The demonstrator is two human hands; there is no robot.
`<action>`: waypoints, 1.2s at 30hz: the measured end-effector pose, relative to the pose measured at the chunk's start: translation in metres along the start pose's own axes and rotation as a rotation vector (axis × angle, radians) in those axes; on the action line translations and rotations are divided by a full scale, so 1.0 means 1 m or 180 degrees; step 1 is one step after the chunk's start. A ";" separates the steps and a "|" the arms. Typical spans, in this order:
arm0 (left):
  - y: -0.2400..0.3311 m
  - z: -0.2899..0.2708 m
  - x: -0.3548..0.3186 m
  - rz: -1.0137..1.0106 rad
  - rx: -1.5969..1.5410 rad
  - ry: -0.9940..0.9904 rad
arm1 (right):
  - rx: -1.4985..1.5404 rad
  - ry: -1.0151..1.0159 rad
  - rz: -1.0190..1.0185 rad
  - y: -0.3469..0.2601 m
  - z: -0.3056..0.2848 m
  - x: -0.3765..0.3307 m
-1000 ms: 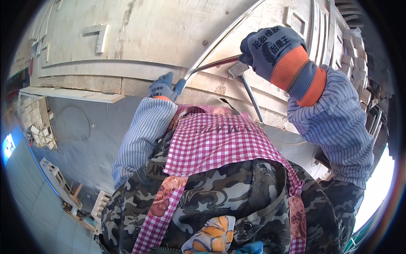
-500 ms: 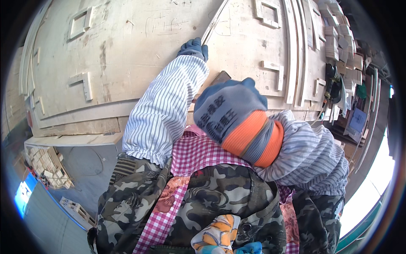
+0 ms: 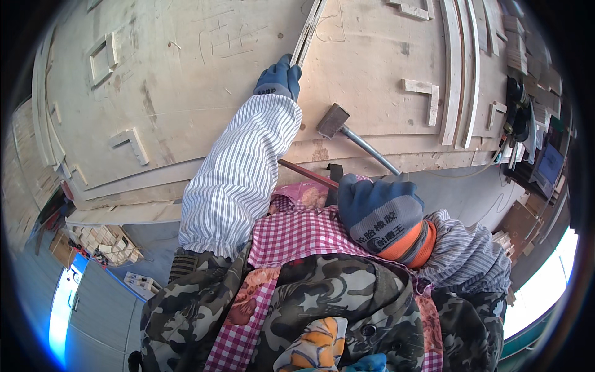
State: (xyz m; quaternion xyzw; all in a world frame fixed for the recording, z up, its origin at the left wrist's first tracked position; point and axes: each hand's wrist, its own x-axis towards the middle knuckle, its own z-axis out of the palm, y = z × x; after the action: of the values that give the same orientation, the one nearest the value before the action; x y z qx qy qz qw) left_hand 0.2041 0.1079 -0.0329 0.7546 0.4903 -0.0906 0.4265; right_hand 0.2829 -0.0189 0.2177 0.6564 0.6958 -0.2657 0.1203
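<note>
My left hand (image 3: 277, 80), in a blue and grey rubber-coated glove, is closed at the near end of thin wooden strips (image 3: 305, 38). The strips lie on a large plywood panel (image 3: 204, 105). My right hand (image 3: 381, 214), gloved alike with an orange cuff, is curled in front of my checked apron (image 3: 297, 232). What its fingers hold, if anything, is hidden. A red bar (image 3: 310, 173) runs from beside my left sleeve to its fingertips. Just beyond it is a hammer (image 3: 365, 146), its head on the panel's near edge and its handle end close to my knuckles.
Small wooden frame (image 3: 104, 59) and corner pieces (image 3: 427, 93) sit on the panel. Long wooden strips (image 3: 455, 74) lie along its right side. Stacked wood blocks (image 3: 515, 43) and a dark power tool (image 3: 515, 111) stand farther right. Wood offcuts (image 3: 105, 243) are piled below left.
My right hand has moved down and right, uncovering the hammer and more of the red bar. My left hand stays at the strips. The view has shifted slightly.
</note>
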 end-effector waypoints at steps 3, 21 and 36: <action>-0.001 0.000 -0.002 0.0017 -0.0094 -0.0034 | -0.0341 0.0253 -0.0173 0.009 0.008 -0.006; -0.005 0.001 0.007 -0.0211 0.0728 0.0075 | 0.0436 -0.0063 0.0492 0.050 0.069 -0.029; -0.128 -0.038 -0.107 -0.0607 -0.2170 -0.0309 | -0.0778 0.0299 -0.0250 0.073 0.002 0.080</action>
State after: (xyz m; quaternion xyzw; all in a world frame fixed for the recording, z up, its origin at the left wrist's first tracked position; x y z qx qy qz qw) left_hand 0.0351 0.0841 -0.0208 0.5146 0.5397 0.0031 0.6662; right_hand 0.3447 0.0477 0.1590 0.6208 0.7530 -0.1524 0.1562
